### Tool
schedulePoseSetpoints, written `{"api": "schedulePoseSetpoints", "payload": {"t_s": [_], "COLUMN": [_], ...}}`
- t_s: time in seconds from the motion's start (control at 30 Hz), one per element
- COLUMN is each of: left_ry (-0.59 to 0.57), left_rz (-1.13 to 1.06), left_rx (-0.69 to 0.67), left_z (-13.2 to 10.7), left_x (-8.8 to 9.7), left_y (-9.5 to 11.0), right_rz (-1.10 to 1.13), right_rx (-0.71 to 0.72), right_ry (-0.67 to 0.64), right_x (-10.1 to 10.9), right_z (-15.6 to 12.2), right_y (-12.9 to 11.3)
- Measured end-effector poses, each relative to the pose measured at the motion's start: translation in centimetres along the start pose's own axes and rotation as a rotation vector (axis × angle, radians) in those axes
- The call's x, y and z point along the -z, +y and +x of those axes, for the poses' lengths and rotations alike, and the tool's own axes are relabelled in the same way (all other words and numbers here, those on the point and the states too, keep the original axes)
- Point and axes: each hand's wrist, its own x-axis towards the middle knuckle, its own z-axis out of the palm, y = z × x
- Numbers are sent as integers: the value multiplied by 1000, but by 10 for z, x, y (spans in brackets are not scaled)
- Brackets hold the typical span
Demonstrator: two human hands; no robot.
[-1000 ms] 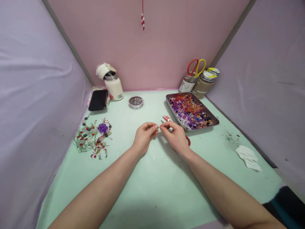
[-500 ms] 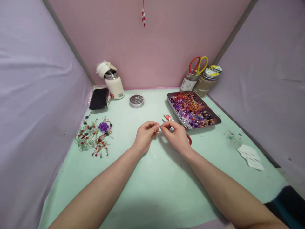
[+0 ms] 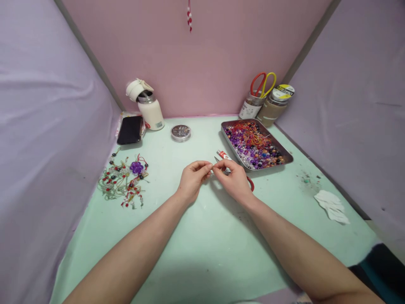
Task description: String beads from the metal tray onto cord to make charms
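My left hand [image 3: 192, 180] and my right hand [image 3: 233, 179] meet fingertip to fingertip above the middle of the pale green table [image 3: 202, 236]. Both are pinched closed on something tiny between them, too small to name. Under my right hand lie red-handled scissors [image 3: 249, 183] and a small red and white tube [image 3: 222, 155]. Just right of them a metal tray [image 3: 286, 157] holds many purple, red and dark beads with orange cord.
Finished beaded strands [image 3: 124, 180] lie at the left. At the back stand a black phone [image 3: 130, 130], a white flask [image 3: 149, 109], a round cord spool [image 3: 180, 132] and two jars [image 3: 265, 105] with scissors. White tissue [image 3: 332, 206] lies at the right. A beaded string [image 3: 189, 17] hangs on the wall.
The hands stay pinched together at the same spot; only the view has shifted slightly.
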Motion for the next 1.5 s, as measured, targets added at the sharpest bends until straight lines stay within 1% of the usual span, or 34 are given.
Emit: {"api": "schedulePoseSetpoints", "payload": {"t_s": [0.17, 0.3, 0.37, 0.47, 0.57, 0.7, 0.77, 0.87, 1.0, 1.1, 1.17, 1.33, 1.43, 1.5], "left_ry": [1, -15, -14, -18, -8, 10, 20, 78, 130, 140, 138, 150, 162, 168], "left_rz": [38, 147, 202, 231, 237, 213, 177, 81, -63, -167, -235, -305, -316, -317], "left_rx": [-27, -141, -204, -236, -241, -283, -318, -351, -268, -179, -125, -52, -32, -26], "left_z": [1, 2, 1, 0, 0, 2, 3, 3, 3, 7, 11, 16, 16, 16], "left_x": [1, 3, 3, 2, 2, 4, 4, 3, 3, 8, 13, 18, 18, 17], "left_y": [1, 5, 8, 11, 10, 8, 11, 18, 26, 26, 24, 20, 20, 20], "right_rz": [23, 92, 121, 151, 147, 86, 63, 94, 292, 488, 579, 691, 690, 679], "right_rx": [-14, -51, -45, -26, -18, 14, 18, -17, -152, -307, -385, -475, -503, -491], "right_ry": [-10, -53, -91, -127, -140, -172, -216, -305, -408, -429, -434, -472, -439, -407], "right_x": [0, 1, 1, 1, 1, 1, 0, -2, -3, -4, -4, -5, -7, -9], "right_z": [1, 3, 3, 2, 2, 2, 2, 1, 0, 1, 1, 1, -1, -2], "right_y": [0, -1, -1, -1, 0, 5, 8, 12, 10, 6, 5, 6, 8, 9]}}
